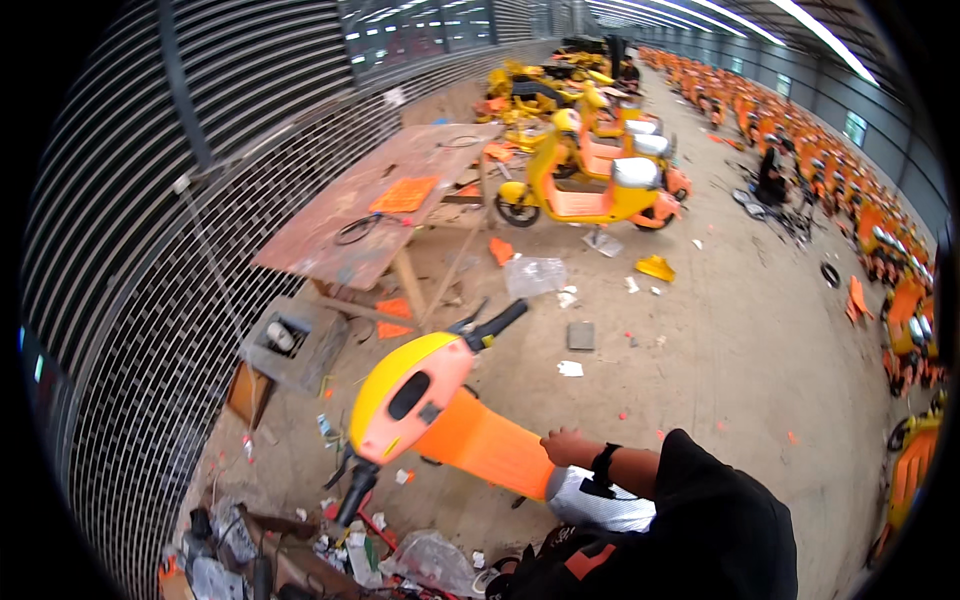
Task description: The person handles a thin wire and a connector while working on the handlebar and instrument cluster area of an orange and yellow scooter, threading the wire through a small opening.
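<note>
My right hand (568, 448), with a black band (604, 462) at the wrist, reaches in from the right over a yellow and orange electric scooter (485, 442). Its fingers look curled, and whatever they hold, if anything, is hidden. The hand is nearest the back end of the orange footboard (488, 438), beside the silver-covered seat (592, 503). I cannot tell whether it touches the scooter. On the left side stand the scooter's yellow and pink front (405, 392) and its black handlebar grips (503, 318). My left hand is out of view.
A reddish wooden table (330, 240) carries an orange panel (404, 194) and a coiled cable (357, 229). More yellow scooters (600, 185) stand beyond it, with long rows (800, 130) on the right. Plastic bags and scraps litter the floor; a junk pile (270, 550) lies lower left.
</note>
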A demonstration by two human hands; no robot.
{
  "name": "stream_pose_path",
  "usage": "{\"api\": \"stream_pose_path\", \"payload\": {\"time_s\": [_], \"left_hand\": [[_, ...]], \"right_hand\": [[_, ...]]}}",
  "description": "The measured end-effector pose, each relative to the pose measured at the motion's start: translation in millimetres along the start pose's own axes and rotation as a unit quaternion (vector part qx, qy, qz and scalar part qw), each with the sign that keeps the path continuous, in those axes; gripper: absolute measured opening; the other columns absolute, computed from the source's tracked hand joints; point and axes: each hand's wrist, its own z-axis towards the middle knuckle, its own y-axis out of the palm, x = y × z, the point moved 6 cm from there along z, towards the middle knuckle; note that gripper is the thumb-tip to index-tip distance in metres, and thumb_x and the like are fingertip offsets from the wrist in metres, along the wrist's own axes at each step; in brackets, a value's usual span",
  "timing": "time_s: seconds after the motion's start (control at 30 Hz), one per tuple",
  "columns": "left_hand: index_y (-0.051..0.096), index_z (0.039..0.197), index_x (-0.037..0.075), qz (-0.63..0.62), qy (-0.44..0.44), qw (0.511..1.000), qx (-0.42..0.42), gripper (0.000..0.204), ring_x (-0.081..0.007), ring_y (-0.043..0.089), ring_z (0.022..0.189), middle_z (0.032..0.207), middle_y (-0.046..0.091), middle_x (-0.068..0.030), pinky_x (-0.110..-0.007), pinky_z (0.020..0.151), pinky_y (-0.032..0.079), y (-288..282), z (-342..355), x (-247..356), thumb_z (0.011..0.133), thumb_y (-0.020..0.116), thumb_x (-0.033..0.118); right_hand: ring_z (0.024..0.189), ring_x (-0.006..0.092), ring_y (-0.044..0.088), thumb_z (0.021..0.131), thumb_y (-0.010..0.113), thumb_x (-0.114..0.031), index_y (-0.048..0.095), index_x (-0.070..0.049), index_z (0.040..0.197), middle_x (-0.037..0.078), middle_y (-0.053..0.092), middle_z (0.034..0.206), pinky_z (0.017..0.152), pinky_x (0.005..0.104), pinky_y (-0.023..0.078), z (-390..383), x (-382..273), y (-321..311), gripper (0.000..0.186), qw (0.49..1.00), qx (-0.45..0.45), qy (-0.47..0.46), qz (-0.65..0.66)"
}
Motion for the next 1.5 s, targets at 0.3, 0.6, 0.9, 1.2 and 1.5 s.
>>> {"api": "stream_pose_path", "payload": {"time_s": [0.3,0.6,0.9,1.2,1.5], "left_hand": [[0.063,0.102,-0.005,0.143,0.013,0.99,0.006,0.034,-0.0402,0.061,0.092,0.099,0.065,-0.025,-0.044,0.084,0.049,7.4,-35.7,11.4,0.096,0.046,0.024],[0.06,0.107,-0.008,0.207,0.165,0.929,0.258,0.036,-0.0401,0.06,0.096,0.104,0.063,-0.0266,-0.042,0.086,0.049,-105.3,57.9,151.3,0.097,0.045,0.023],[0.056,0.115,-0.008,0.082,0.145,0.962,0.218,0.037,-0.0378,0.059,0.101,0.113,0.059,-0.0271,-0.041,0.089,0.048,-104.4,138.3,192.3,0.098,0.045,0.023],[0.06,0.109,-0.002,0.223,0.335,0.896,0.189,0.023,-0.0321,0.061,0.087,0.099,0.063,-0.0181,-0.038,0.079,0.05,-88.4,181.1,190.1,0.095,0.053,0.015],[0.054,0.116,-0.005,0.008,0.123,0.978,0.169,0.03,-0.0261,0.06,0.09,0.104,0.061,-0.0184,-0.034,0.076,0.05,-105.2,206.8,51.6,0.097,0.047,0.016]], "right_hand": [[0.125,0.0329,0.043,0.081,0.057,-0.022,0.046,-0.005,0.13,0.014,0.046,0.135,0.087,0.0618,0.042,-123.9,132.3,172.4,0.053,0.974,0.112,0.122,0.157],[0.118,0.0269,0.049,0.079,0.055,-0.017,0.055,-0.007,0.117,0.01,0.052,0.129,0.081,0.0561,0.043,-138.1,119.3,149.0,0.039,0.952,0.193,0.161,0.176],[0.133,0.0305,0.039,0.082,0.048,-0.011,0.053,-0.006,0.125,0.012,0.043,0.142,0.092,0.0581,0.044,-140.8,110.7,170.1,0.044,0.93,0.15,0.235,0.239],[0.116,0.0386,0.053,0.082,0.053,-0.017,0.048,-0.006,0.133,0.022,0.054,0.128,0.098,0.0458,0.043,-63.7,61.4,97.4,0.052,0.915,0.065,0.255,0.306],[0.118,0.0385,0.049,0.085,0.058,-0.021,0.05,-0.004,0.127,0.023,0.054,0.123,0.101,0.0435,0.04,-11.4,35.9,-50.1,0.046,0.91,0.229,0.132,0.319]]}}
